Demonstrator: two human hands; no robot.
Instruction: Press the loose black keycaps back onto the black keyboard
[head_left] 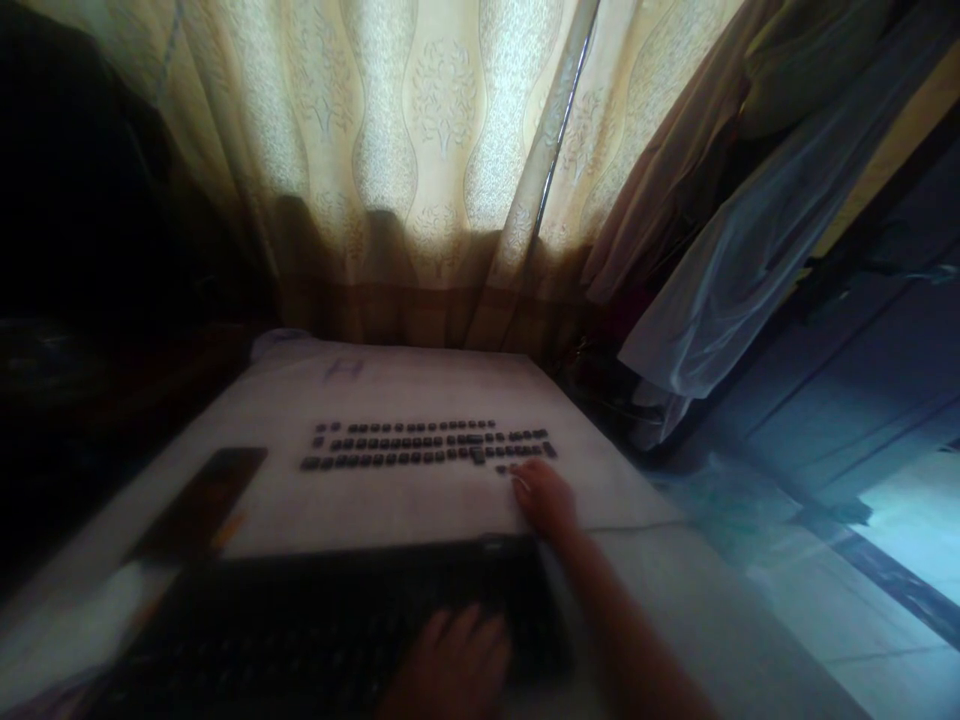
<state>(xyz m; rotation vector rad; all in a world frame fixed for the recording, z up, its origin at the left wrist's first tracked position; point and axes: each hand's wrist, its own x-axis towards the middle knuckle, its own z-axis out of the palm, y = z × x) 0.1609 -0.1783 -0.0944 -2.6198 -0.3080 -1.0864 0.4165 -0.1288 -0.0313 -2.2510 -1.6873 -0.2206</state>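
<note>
A black keyboard (322,610) lies across the near side of the table, blurred and dark. My left hand (457,655) rests over its right part, fingers stretched out and slightly apart, holding nothing I can see. Beyond the keyboard, loose black keycaps (397,459) are laid out in several rows on the pale tabletop. My right hand (547,497) reaches to the right end of the nearest row. Its fingers are bent together on a small keycap (514,468), beside another keycap (502,469) on the table. Blur hides the exact grip.
A dark phone-like slab (202,500) lies on the table (420,375) at the left. Patterned curtains (442,150) hang behind the far edge. Clothes (705,270) hang at the right, above a clear plastic bag (727,500) beside the table.
</note>
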